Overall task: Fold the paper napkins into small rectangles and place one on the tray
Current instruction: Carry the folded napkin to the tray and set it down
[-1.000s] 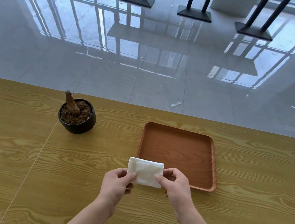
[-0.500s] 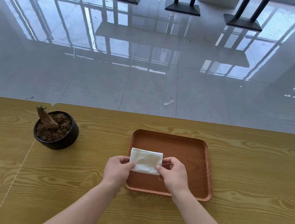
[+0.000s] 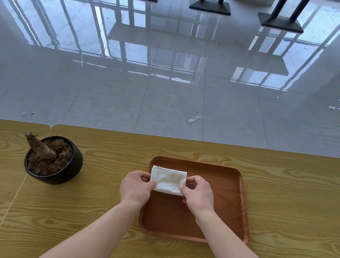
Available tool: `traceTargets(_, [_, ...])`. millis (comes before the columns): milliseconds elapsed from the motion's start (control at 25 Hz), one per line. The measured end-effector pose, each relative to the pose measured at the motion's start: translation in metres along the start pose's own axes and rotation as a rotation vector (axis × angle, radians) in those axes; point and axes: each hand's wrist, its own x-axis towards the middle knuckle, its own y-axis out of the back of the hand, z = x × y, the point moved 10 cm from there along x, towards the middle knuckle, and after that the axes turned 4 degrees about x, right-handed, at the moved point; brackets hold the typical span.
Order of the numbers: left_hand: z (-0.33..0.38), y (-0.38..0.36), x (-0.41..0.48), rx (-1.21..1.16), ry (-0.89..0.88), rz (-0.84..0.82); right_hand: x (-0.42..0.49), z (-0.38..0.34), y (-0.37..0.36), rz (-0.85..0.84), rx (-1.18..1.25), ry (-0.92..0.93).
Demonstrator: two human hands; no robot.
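Since a second ago the small white folded paper napkin (image 3: pixel 167 180) has travelled from the near edge of the square reddish-brown wooden tray (image 3: pixel 239 208) to a spot over its far left part, and both hands went with it. Whether it's touching the tray floor yet or just hovering above it, I honestly can't tell from where I'm standing.

Left hand (image 3: pixel 135 187) pinches the napkin's left edge between thumb and fingers, right hand (image 3: pixel 198 194) pinches the right edge the same way. Two-sided grip makes sense to me: it's soft tissue, already folded into a little rectangle, and holding both ends keeps the layers from springing open or sagging on the way down. Looks like the folding is done for this one and we're at the set-it-down bit. I'd guess the next move is just lowering it flat and letting go at both ends together so it doesn't flop open.

Around it: a round black pot of brown soil with a dry stump sticking out (image 3: pixel 53 160) sits on the yellow wood-grain bench (image 3: pixel 299 195) off to the left, well apart from the tray, so it's not a problem. Rest of the tray is bare. Nothing really in the way, except the left forearm crossing the tray's left rim.
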Motion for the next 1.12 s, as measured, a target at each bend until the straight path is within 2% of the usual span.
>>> traceTargets(360, [0.025, -0.005, 0.018, 0.208, -0.093, 0.081, 0.023, -0.013, 0.001, 0.06, -0.081, 0.061])
traceTargets(760, [0.043, -0.004, -0.007, 0.443, -0.351, 0.198, 0.021, -0.021, 0.004, 0.067, -0.119, 0.15])
traceTargets(920, [0.053, -0.013, -0.011, 0.663, -0.573, 0.155, 0.006, -0.026, 0.004, 0.035, -0.276, 0.295])
traceTargets(1120, [0.056, -0.022, -0.007, 0.808, -0.616, 0.115, -0.001, -0.033, -0.008, 0.002, -0.509, 0.436])
